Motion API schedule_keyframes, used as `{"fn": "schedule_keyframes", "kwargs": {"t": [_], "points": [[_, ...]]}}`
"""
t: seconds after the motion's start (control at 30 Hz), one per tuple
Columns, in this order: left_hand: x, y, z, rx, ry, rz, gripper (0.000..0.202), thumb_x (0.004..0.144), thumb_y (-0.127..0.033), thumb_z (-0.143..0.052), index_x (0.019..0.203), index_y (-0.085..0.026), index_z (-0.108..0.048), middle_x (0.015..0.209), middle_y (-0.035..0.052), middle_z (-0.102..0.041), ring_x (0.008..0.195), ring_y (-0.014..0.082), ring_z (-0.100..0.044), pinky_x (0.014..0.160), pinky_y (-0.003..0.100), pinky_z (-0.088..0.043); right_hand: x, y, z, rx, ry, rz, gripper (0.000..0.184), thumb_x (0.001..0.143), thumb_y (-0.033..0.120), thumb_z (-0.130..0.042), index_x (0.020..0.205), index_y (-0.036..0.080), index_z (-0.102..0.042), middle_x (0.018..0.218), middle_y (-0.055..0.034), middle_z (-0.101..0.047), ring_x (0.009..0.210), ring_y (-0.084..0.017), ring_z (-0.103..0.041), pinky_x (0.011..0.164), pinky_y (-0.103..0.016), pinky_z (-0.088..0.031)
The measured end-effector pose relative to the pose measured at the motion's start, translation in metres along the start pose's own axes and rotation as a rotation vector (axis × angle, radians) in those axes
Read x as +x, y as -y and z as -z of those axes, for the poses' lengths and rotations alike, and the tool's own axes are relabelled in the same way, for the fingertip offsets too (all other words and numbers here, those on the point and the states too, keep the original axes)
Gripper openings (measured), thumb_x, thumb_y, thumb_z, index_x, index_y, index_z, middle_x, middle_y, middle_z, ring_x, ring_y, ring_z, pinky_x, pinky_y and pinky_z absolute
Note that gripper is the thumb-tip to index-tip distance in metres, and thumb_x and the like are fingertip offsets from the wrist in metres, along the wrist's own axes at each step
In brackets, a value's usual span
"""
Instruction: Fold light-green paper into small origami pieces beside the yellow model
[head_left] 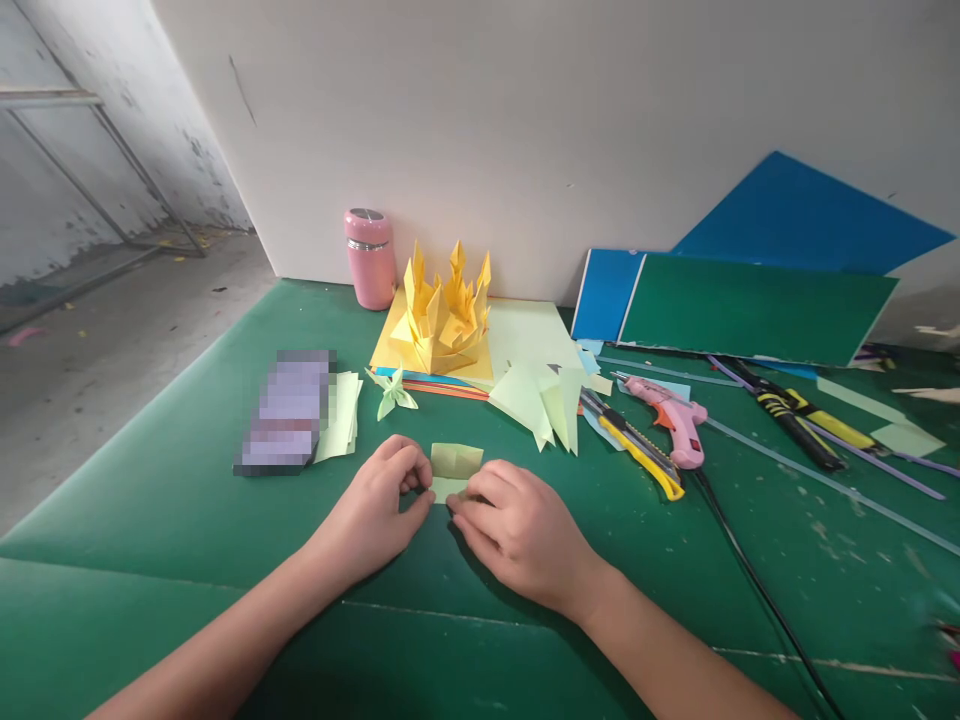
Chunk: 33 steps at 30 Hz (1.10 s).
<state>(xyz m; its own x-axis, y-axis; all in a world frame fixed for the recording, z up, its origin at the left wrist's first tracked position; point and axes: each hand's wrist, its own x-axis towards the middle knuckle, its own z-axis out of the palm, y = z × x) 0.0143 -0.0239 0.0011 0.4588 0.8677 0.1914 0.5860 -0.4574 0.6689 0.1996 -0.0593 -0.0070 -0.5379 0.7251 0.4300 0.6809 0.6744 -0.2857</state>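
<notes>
A small light green paper (454,463) lies folded on the green table mat (165,500) in front of me. My left hand (375,510) pinches its left edge with curled fingers. My right hand (517,530) presses its near right corner with bent fingers. Both hands rest on the mat, almost touching each other.
Behind the hands stand a yellow folded paper crown (442,315), a pink flask (370,257), a small green paper flower (393,392) and folded green pieces (544,400). A stack of green sheets (341,415) lies left. A utility knife (637,450), pink glue gun (671,418) with cable and coloured boards (750,300) lie right.
</notes>
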Motion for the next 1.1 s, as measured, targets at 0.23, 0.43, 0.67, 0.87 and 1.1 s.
{"fn": "schedule_keyframes", "kwargs": {"t": [0.23,0.43,0.67,0.87,1.1], "points": [[-0.001,0.003,-0.001,-0.039,0.020,0.053,0.015,0.076,-0.011,-0.048,0.070,-0.019,-0.059,0.084,0.0018,-0.054,0.066,0.0133,-0.054,0.061,0.027,-0.049,-0.003,-0.013,0.009,0.033,-0.067,0.033,0.029,0.083,0.012,-0.048,0.058,0.017,-0.061,0.061,-0.0043,-0.051,0.067,-0.018,-0.043,0.058,-0.029,-0.038],[-0.003,0.003,-0.002,0.000,-0.010,0.023,0.017,0.077,-0.011,-0.050,0.070,-0.018,-0.065,0.086,0.0038,-0.056,0.069,0.0149,-0.058,0.061,0.027,-0.050,-0.002,-0.017,0.008,0.170,-0.124,-0.037,0.028,0.083,0.013,-0.049,0.057,0.018,-0.057,0.064,-0.0038,-0.054,0.068,-0.017,-0.047,0.061,-0.029,-0.041],[-0.006,-0.001,-0.004,0.101,-0.051,-0.134,0.026,0.078,-0.004,-0.044,0.074,-0.016,-0.067,0.082,0.0056,-0.057,0.072,0.0159,-0.059,0.063,0.027,-0.051,-0.002,-0.021,0.000,0.562,-0.293,-0.371,0.012,0.082,0.025,-0.061,0.093,0.023,-0.055,0.099,-0.0050,-0.064,0.087,-0.018,-0.061,0.075,-0.031,-0.051],[-0.007,0.000,-0.006,0.255,0.020,-0.358,0.040,0.077,0.003,-0.037,0.088,-0.018,-0.069,0.083,0.0063,-0.063,0.076,0.0193,-0.056,0.068,0.032,-0.051,-0.001,-0.016,-0.008,0.728,-0.191,-0.457,0.032,0.081,0.017,-0.053,0.112,0.026,-0.049,0.090,-0.0014,-0.058,0.070,-0.012,-0.060,0.069,-0.028,-0.053],[-0.006,-0.012,0.003,0.322,0.210,-0.369,0.022,0.088,-0.015,-0.044,0.093,-0.017,-0.065,0.096,0.0073,-0.067,0.092,0.0239,-0.062,0.081,0.041,-0.051,0.000,-0.018,0.001,0.873,-0.074,-0.443,0.057,0.070,0.008,-0.047,0.124,0.025,-0.042,0.085,0.0004,-0.050,0.067,-0.012,-0.052,0.060,-0.024,-0.049]]}}
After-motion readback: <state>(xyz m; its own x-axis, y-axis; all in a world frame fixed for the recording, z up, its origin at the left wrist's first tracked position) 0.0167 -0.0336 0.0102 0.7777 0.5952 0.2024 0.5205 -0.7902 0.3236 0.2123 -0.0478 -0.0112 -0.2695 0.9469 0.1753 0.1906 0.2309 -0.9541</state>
